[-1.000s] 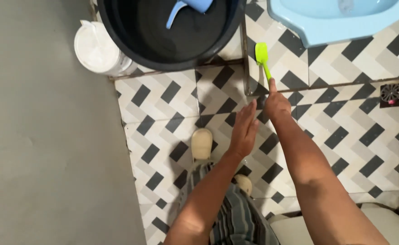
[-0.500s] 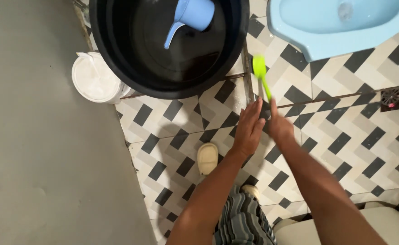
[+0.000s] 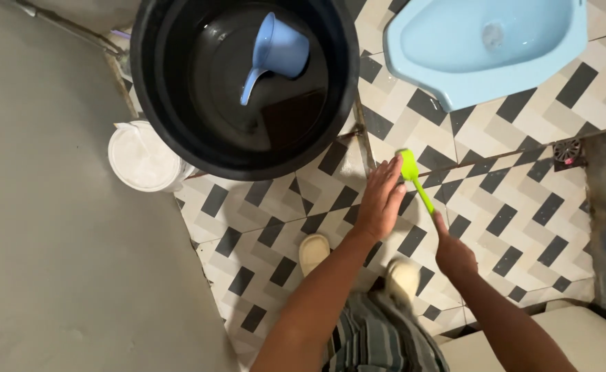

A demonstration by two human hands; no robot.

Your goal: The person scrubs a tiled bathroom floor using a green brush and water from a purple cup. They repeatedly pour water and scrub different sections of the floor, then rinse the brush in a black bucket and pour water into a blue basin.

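Observation:
My right hand (image 3: 452, 251) grips the handle of a lime-green brush (image 3: 413, 176), whose head points up toward the raised tile step. My left hand (image 3: 380, 198) is open, fingers stretched out, its fingertips almost touching the brush head. Both hands hover over the black, white and beige patterned floor tiles (image 3: 516, 207). Below them are my two feet in cream slippers (image 3: 312, 251) and striped shorts.
A large black water tub (image 3: 179, 131) holds a light blue dipper (image 3: 275, 52). A white lidded bucket (image 3: 143, 157) stands at its left. A light blue squat toilet (image 3: 482, 48) lies top right, a floor drain (image 3: 567, 151) at the right, a grey wall at left.
My right hand pulled the brush back toward me and to the right. My left hand stayed open close to the brush head. The view shifted, so the tub and toilet show lower.

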